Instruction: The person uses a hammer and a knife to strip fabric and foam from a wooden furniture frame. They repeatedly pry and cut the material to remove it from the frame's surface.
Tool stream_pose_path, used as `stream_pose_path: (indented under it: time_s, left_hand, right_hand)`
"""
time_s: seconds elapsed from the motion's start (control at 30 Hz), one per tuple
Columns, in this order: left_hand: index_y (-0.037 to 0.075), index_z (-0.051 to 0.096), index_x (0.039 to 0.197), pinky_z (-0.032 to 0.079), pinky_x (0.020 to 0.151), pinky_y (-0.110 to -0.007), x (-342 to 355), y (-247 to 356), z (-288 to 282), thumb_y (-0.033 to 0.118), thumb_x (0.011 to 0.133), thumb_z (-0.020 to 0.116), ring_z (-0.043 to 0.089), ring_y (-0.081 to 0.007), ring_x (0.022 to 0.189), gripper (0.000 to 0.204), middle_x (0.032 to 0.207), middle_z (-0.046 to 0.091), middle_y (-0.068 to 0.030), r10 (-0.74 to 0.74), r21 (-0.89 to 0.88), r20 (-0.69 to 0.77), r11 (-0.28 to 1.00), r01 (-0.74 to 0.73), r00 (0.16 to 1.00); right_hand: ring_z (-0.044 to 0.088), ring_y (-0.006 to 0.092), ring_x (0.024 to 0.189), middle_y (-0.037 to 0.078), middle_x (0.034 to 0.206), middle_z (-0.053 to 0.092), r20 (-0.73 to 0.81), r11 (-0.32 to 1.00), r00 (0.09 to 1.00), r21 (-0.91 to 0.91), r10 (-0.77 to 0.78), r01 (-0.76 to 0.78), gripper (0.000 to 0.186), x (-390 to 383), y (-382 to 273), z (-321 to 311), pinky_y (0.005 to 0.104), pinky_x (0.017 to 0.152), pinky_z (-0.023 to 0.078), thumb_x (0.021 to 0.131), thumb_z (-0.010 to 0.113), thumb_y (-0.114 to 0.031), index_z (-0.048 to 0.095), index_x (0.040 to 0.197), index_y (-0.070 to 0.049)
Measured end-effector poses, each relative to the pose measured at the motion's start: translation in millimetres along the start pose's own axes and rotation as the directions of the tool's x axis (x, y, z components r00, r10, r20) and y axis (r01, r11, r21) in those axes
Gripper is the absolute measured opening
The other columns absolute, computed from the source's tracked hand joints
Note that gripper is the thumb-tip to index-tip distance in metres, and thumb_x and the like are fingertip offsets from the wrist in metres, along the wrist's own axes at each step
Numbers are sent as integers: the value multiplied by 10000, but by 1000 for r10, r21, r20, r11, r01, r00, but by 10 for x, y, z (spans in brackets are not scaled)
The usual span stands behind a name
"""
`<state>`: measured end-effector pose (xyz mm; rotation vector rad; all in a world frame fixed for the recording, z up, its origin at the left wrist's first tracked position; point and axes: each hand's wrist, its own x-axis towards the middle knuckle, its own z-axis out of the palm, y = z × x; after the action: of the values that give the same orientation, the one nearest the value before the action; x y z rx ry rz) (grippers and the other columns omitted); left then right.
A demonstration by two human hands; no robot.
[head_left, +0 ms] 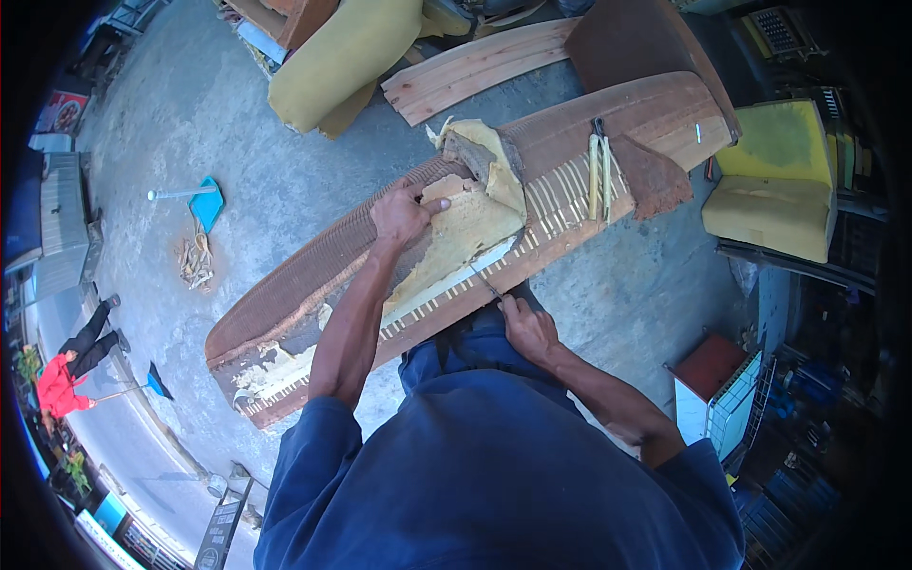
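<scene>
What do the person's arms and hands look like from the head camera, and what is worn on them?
Both hands, left hand and right hand, are bare: no gloves, and no rings or watch visible. Short dark blue sleeves end near the elbows, leaving both forearms uncovered. No cables or markings show.

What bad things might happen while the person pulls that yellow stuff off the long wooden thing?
The thin blade in the right hand points toward the left hand gripping the yellow foam; a slip might cut it. The old foam looks crumbly and may tear off in pieces. The pliers lying on the curved wooden frame might slide off.
</scene>
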<state>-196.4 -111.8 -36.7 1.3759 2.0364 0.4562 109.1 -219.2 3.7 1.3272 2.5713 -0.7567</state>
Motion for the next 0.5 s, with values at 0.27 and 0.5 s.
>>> stream_pose_path:
  time_s: [0.27, 0.5]
  left_hand:
    - [169, 809, 1096, 538, 859, -458, 2, -90, 10, 629, 759, 802, 696, -299, 977, 570, 1068, 664, -59, 63, 44, -6, 997, -63, 998]
    - [177, 806, 1112, 540, 842, -457, 6, -93, 15, 620, 772, 798, 693, -289, 961, 559, 1064, 657, -48, 58, 38, -9, 998, -57, 998]
  right_hand:
    - [692, 444, 742, 234, 903, 680, -113, 989, 993, 150, 30, -13, 215, 59, 37, 82, 542, 650, 549, 1026, 559, -182, 554, 1195, -50]
    - [715, 409, 877, 247, 936, 713, 104, 731, 918, 574, 382, -369, 264, 17, -181, -244, 493, 732, 532, 991, 648, -257, 654, 1110, -21]
